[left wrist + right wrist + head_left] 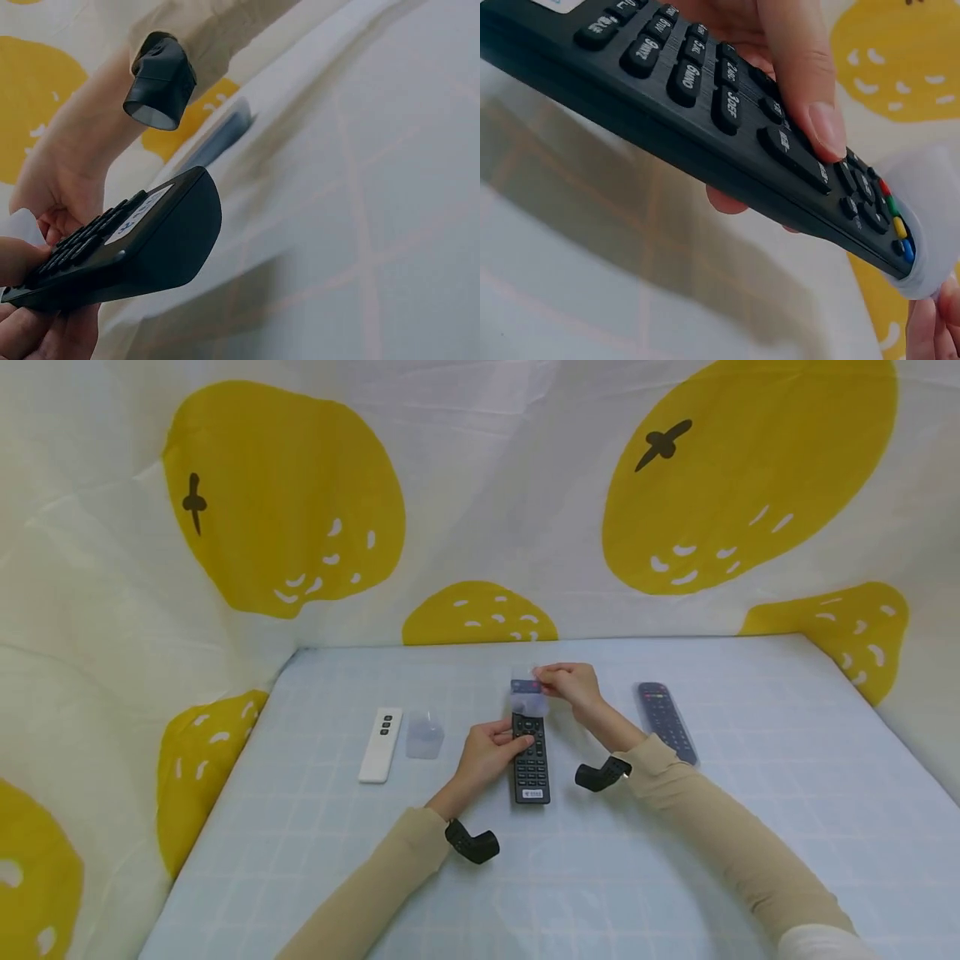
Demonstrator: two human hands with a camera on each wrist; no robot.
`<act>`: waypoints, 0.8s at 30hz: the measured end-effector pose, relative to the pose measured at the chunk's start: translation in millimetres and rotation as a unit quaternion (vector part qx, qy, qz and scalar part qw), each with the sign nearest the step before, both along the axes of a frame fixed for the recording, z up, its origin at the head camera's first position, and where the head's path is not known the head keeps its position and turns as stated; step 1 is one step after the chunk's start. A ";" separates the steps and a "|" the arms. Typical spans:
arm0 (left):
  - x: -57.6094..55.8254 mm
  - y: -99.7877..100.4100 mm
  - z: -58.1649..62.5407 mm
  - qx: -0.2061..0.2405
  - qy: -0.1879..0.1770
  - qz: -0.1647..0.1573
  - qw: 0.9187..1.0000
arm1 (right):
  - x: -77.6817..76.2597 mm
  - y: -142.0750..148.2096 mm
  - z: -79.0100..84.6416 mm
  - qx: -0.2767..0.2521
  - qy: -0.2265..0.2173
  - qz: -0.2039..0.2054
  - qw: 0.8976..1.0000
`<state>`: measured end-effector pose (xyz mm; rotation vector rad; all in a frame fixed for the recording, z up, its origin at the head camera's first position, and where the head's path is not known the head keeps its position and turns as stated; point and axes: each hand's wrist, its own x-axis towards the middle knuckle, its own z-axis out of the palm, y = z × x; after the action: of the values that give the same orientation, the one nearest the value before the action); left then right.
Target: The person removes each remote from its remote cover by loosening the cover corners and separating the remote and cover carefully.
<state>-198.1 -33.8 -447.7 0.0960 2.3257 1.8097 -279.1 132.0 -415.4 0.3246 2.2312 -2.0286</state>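
Note:
A black remote control with rows of buttons is held above the table by my left hand. The left thumb lies on its buttons, and other fingers are underneath, as the right wrist view shows. Over the remote's far end sits a translucent plastic sleeve, hiding the tip beyond the coloured buttons. My right hand pinches this sleeve at its far right edge. In the left wrist view the near end of the remote is raised and casts a shadow.
Left of the hands lie a slim white remote and a small clear plastic sleeve. A dark remote lies beside the right forearm. A pale checked cloth covers the table, with a fruit-patterned curtain behind.

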 end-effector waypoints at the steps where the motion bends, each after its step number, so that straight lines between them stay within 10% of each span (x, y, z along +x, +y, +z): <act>1: 0.1 1.1 0.5 -0.004 -0.001 0.000 1.000 | -0.3 0.7 0.4 0.001 0.001 -0.003 1.000; 7: -0.7 3.8 0.5 -0.002 -0.006 -0.004 1.000 | -3.1 3.6 -0.1 0.001 0.001 -0.001 1.000; 13: -3.2 -0.3 3.5 0.079 -0.062 0.035 0.994 | 1.8 9.1 -4.1 0.015 0.052 0.093 0.994; 24: -17.0 -7.2 13.5 0.143 -0.109 0.066 0.981 | 15.1 16.6 -15.8 0.044 0.201 0.205 0.957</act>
<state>-215.1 -41.0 -434.3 -0.2129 1.9549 2.0906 -264.0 148.6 -431.2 -0.5542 2.3493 -1.8945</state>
